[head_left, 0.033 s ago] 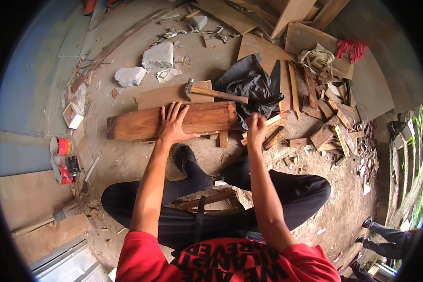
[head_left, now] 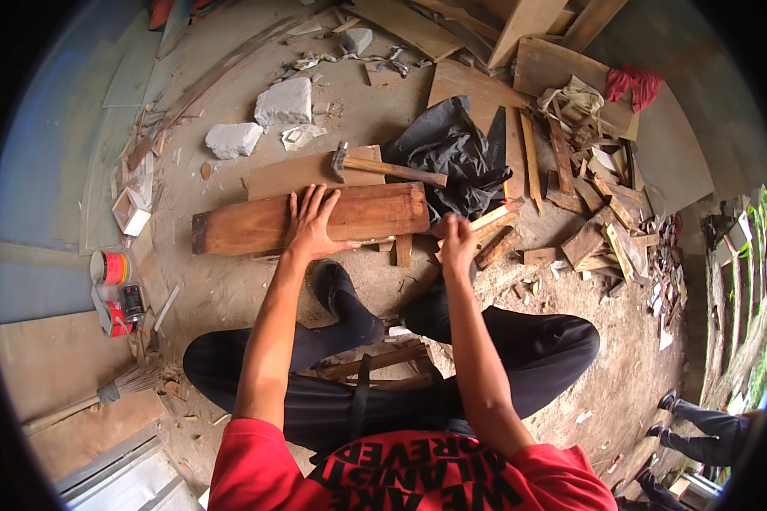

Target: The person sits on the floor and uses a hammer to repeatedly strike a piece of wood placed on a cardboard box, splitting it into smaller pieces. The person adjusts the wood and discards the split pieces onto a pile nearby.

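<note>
A reddish-brown wooden board (head_left: 366, 213) lies crosswise in front of me, raised on wood pieces. My left hand (head_left: 314, 228) rests on it with fingers spread, pressing near its middle. Just off the board's right end, my right hand (head_left: 458, 238) is closed; whatever it may grip is hidden by the fingers. A hammer (head_left: 392, 168) with a wooden handle lies behind the board, its head to the left and its handle end on a crumpled black plastic sheet (head_left: 447, 145). Flat beneath the hammer is a thin brown panel (head_left: 268, 180).
Wood offcuts (head_left: 588, 243) are heaped at right, beside a handsaw blade (head_left: 497, 140). White blocks (head_left: 285, 102) lie farther back. Cans (head_left: 111, 267) and a twig broom (head_left: 132, 381) line the left. Another person's legs (head_left: 699, 430) show at lower right.
My right hand has shifted slightly left and toward me, closer to the board's right end. The left hand keeps its place on the board.
</note>
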{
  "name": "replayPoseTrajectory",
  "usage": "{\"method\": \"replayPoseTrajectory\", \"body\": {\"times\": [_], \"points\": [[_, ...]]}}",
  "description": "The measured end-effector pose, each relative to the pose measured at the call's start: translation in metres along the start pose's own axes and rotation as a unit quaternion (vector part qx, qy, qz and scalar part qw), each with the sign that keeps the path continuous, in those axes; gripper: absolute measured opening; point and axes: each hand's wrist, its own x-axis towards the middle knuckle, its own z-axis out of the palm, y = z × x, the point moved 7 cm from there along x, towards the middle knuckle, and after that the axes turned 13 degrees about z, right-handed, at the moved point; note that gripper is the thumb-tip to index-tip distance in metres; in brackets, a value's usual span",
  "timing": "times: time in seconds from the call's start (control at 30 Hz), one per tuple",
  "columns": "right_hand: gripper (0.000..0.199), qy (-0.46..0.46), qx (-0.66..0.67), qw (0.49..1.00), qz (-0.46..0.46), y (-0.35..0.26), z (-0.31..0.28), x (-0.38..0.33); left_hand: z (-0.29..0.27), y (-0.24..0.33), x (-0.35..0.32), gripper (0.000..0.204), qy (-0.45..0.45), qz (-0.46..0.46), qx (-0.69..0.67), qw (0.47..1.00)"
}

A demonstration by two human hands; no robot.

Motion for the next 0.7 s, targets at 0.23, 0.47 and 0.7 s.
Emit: {"method": "replayPoseTrajectory", "body": {"times": [0.23, 0.47, 0.7], "points": [[0.032, -0.150, -0.008, 0.988, 0.047, 0.034, 0.053, -0.037, -0.007, -0.012, 0.014, 0.120, -0.072, -0.013, -0.046, 0.996], [0.018, -0.111, -0.181, 0.972, -0.105, -0.020, 0.046, -0.063, -0.028, -0.006, 0.011, 0.113, -0.199, -0.044, -0.154, 0.967], [0.018, -0.116, -0.226, 0.952, -0.173, -0.068, 0.057, -0.071, -0.071, 0.064, 0.040, 0.080, -0.101, 0.017, -0.058, 0.993]]}}
